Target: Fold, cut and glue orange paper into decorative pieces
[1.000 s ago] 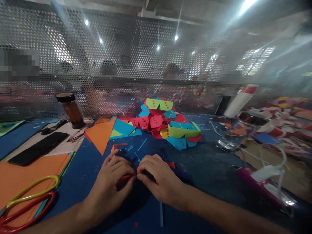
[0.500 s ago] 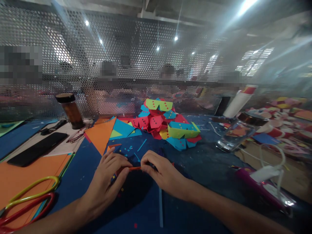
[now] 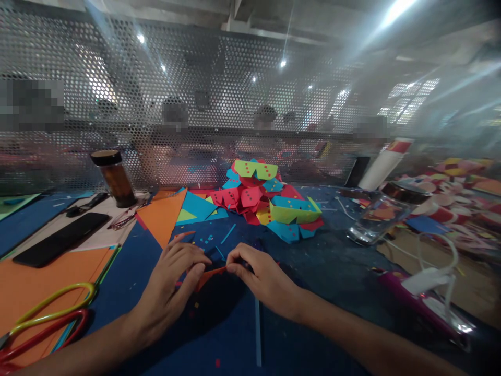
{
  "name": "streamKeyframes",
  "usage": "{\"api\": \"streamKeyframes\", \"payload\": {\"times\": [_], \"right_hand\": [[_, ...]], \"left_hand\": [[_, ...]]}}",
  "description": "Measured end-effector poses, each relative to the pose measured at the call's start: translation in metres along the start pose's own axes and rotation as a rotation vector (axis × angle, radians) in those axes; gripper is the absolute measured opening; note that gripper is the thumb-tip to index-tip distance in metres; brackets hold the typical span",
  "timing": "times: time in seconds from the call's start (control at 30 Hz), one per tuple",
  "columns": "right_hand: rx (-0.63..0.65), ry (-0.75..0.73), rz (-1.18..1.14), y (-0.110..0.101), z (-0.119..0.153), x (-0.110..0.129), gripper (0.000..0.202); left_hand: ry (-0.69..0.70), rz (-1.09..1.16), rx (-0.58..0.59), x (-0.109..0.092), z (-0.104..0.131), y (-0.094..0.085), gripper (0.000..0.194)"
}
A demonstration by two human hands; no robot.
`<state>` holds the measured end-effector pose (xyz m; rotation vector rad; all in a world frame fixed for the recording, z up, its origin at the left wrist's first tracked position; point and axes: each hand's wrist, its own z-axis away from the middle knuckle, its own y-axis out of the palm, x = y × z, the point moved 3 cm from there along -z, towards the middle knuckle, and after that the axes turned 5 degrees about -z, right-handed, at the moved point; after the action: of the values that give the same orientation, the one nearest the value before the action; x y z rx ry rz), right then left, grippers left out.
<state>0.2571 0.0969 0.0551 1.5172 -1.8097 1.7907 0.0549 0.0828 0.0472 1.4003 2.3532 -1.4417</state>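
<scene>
A small orange paper piece (image 3: 211, 274) is stretched between my two hands over the blue table cover. My right hand (image 3: 260, 277) pinches its right end between thumb and fingertips. My left hand (image 3: 176, 271) has its thumb and fingers closed around the left end, which is partly hidden. Beyond the hands lie small blue paper scraps (image 3: 207, 239). A pile of folded red, blue and green paper pieces (image 3: 250, 196) with dots stands farther back. A thin blue strip (image 3: 258, 331) lies below my right hand.
Yellow and red scissors (image 3: 49, 326) lie on orange sheets (image 3: 23, 282) at left, near a black phone (image 3: 60, 240) and a brown bottle (image 3: 117, 180). At right are a glass jar (image 3: 376, 214), a purple device (image 3: 425, 303) and cables. A perforated metal screen (image 3: 219, 78) stands behind.
The orange paper shows more of its surface and slants down to the left. My left thumb has shifted slightly; my right hand stays nearly in place.
</scene>
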Motion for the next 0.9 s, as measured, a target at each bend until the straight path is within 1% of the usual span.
{"api": "streamKeyframes", "payload": {"times": [0.07, 0.13, 0.23, 0.33, 0.4, 0.47, 0.6, 0.8, 0.9], "right_hand": [[-0.003, 0.001, 0.02, 0.0, 0.0, 0.0, 0.014], [-0.004, -0.003, 0.033, 0.0, 0.0, 0.0, 0.013], [-0.007, -0.015, 0.047, -0.001, 0.0, 0.0, 0.012], [-0.013, -0.026, 0.063, -0.001, 0.0, 0.0, 0.012], [-0.013, -0.028, 0.075, -0.001, 0.0, 0.0, 0.013], [-0.012, -0.031, 0.086, -0.001, 0.001, -0.001, 0.013], [-0.011, -0.037, 0.119, 0.0, 0.001, 0.0, 0.014], [-0.02, -0.04, 0.163, -0.003, -0.001, -0.002, 0.012], [-0.033, -0.054, 0.169, -0.004, -0.001, -0.003, 0.014]], "left_hand": [[-0.058, -0.005, -0.044, 0.006, -0.006, -0.009, 0.024], [-0.166, -0.029, -0.077, 0.016, -0.013, -0.018, 0.028], [-0.402, -0.036, -0.051, 0.037, -0.021, -0.025, 0.035], [-0.488, -0.025, -0.041, 0.054, -0.024, -0.027, 0.041], [-0.527, -0.015, -0.029, 0.062, -0.024, -0.025, 0.041], [-0.55, -0.005, -0.013, 0.066, -0.022, -0.023, 0.04], [-0.574, 0.014, 0.001, 0.066, -0.022, -0.02, 0.036], [-0.624, 0.082, -0.021, 0.069, -0.022, -0.02, 0.034], [-0.644, 0.115, -0.024, 0.072, -0.021, -0.021, 0.033]]}}
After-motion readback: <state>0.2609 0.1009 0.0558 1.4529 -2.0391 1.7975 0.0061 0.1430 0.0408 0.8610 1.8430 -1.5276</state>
